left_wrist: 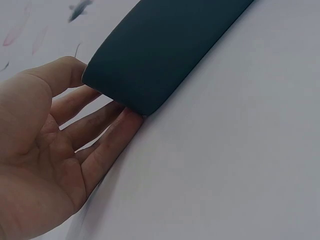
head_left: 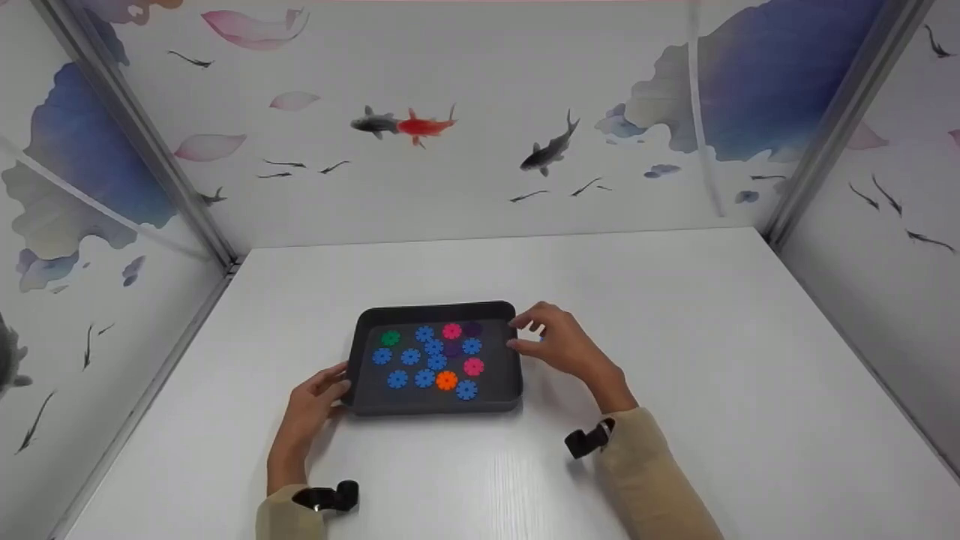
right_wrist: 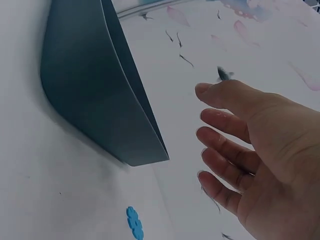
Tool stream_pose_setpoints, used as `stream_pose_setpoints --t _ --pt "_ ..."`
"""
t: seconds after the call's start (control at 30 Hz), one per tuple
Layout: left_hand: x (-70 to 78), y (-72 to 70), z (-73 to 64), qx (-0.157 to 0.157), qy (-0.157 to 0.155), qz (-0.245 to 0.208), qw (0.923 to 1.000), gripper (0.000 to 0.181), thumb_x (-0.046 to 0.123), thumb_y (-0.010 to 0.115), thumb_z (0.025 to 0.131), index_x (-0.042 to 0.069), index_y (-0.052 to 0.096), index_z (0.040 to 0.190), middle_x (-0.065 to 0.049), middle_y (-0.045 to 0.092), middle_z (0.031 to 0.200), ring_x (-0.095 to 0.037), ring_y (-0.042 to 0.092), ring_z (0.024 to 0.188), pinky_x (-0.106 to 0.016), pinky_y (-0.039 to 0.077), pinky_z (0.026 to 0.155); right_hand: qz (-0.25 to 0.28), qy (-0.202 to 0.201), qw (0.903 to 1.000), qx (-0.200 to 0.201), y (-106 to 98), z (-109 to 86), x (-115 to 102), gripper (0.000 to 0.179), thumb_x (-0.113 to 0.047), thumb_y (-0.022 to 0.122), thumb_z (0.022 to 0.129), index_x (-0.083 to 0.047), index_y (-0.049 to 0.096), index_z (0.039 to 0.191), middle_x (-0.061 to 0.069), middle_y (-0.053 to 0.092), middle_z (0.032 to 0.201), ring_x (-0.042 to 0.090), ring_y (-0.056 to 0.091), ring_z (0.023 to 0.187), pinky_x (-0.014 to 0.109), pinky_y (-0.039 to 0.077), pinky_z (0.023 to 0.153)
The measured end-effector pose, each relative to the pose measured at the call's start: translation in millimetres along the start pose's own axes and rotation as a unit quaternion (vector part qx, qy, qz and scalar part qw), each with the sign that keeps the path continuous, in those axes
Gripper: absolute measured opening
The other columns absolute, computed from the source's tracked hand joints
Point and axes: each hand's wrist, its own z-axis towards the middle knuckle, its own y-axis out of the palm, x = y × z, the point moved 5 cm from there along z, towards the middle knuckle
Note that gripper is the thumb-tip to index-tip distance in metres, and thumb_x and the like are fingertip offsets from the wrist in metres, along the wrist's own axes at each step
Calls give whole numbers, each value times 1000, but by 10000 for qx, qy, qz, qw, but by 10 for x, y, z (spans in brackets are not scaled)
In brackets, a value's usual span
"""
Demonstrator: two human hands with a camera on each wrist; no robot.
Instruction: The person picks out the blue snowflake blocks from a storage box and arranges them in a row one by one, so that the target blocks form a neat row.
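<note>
**One blue disc [right_wrist: 134, 223] lies outside the dark tray [head_left: 435, 409]**

In the head view, the tray is on the white table [head_left: 675, 337], with many coloured notched discs [head_left: 410, 357] inside. The left hand [head_left: 307, 409] touches its left side; the right hand [head_left: 566, 345] is near its right edge, thumb and fingers parted.

In the left wrist view, the thumb meets the rim's corner and the fingers go to the end wall; their tips are hidden, so I cannot tell if they pinch it.

In the right wrist view, the fingers are loosely bent, holding nothing, apart from the tray. The outside disc (easy to overlook) could be knocked by a rightward push; lifting one side only could make the others slide.
</note>
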Motion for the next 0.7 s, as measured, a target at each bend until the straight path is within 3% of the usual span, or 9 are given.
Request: stream_pose_setpoints --t 0.27,0.5,0.7 --pt "-12 -1 2 -17 -59 -4 10000 46 21 53 103 14 49 148 -17 48 153 -33 52 136 -42 52 105 -3 -359 9980 -515 268 14 -166 34 -27 77 89 -8 71 117 6 65 108 21 60 100 42 56 93" --pt "-28 7 19 -38 -68 -62 9999 45 21 54 103 14 51 147 -16 48 154 -32 52 136 -42 50 107 -271 -394 9951 -861 473 15 -263 37 -27 77 89 -6 71 118 8 63 113 23 60 102 41 57 94" --pt "-35 1 41 59 -25 18 10000 45 20 55 103 12 52 146 -17 50 151 -33 54 134 -41 52 104 -449 -499 9925 -1025 589 13 -302 37 -28 77 89 -5 72 117 12 63 108 24 63 94 37 59 85"
